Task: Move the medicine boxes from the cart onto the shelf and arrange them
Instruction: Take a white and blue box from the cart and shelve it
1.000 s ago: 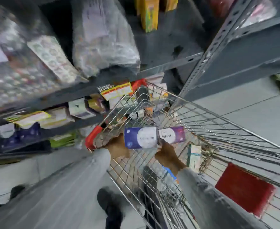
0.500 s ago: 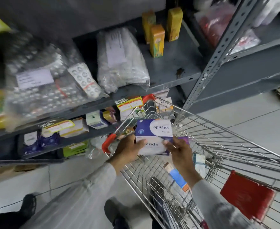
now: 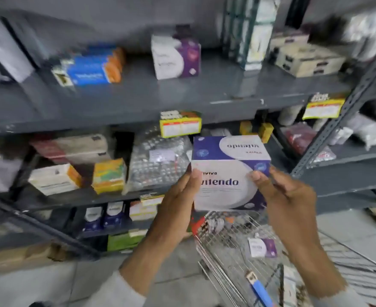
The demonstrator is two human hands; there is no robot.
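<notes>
A white and purple medicine box (image 3: 227, 173) is held up between both hands in front of the grey shelf unit. My left hand (image 3: 176, 200) grips its left side. My right hand (image 3: 286, 196) grips its right edge with the fingertips. The box is above the wire cart (image 3: 231, 247), at the height of the middle shelf. A matching white and purple box (image 3: 175, 55) stands on the upper shelf board (image 3: 160, 96). Another small purple and white box (image 3: 262, 248) lies in the cart with a blue item (image 3: 260, 289).
The shelves hold blue and orange boxes (image 3: 94, 67), pale cartons (image 3: 304, 58), a bag of blister packs (image 3: 158, 160), yellow and white boxes (image 3: 109, 176) and dark boxes low down (image 3: 104, 216). Yellow price tags (image 3: 180, 126) hang on the shelf edges. A slanted upright post (image 3: 337, 120) stands at right.
Both hands have lifted the white and purple box out of the cart to shelf height. The view has tilted up from the cart to the shelves.
</notes>
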